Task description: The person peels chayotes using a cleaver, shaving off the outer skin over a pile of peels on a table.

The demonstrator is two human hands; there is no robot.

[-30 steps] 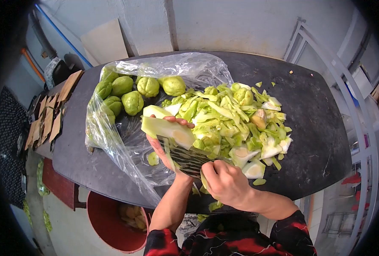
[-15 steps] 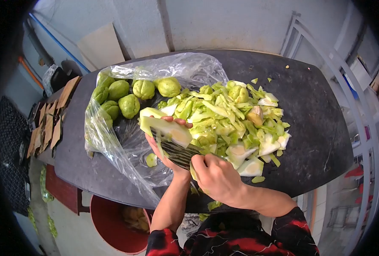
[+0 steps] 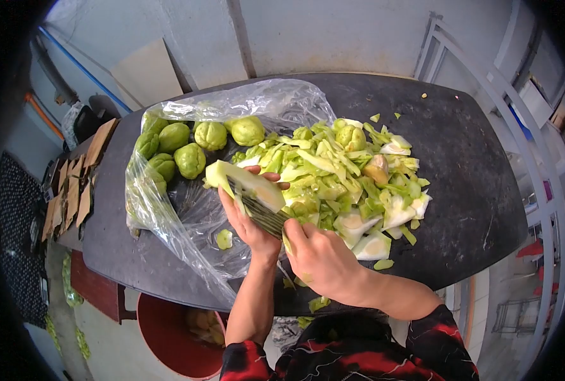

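My left hand [image 3: 249, 230] is wrapped round a pale, peeled chayote [image 3: 219, 173] with a flat cut face, held above the table's front half. My right hand [image 3: 324, 259] grips a knife [image 3: 266, 214] by its handle, which the fingers hide. The broad, shiny blade points up and left and lies against the chayote's near side. Just beyond both hands spreads a heap of green peelings and pale cut pieces [image 3: 320, 171]. Whole green chayotes [image 3: 190, 160] sit to the left in a clear plastic bag [image 3: 174, 222].
The dark table [image 3: 467, 190] has a curved front edge close to my body. Below it on the floor stands a red tub [image 3: 168, 336] with pale pieces inside. Cardboard pieces [image 3: 79, 184] lie at the left, and a grey metal frame [image 3: 517, 108] rises at the right.
The knife blade has turned and slid slightly along the chayote. A thin strip that hung beside the blade no longer shows. My left fingers have spread a little.
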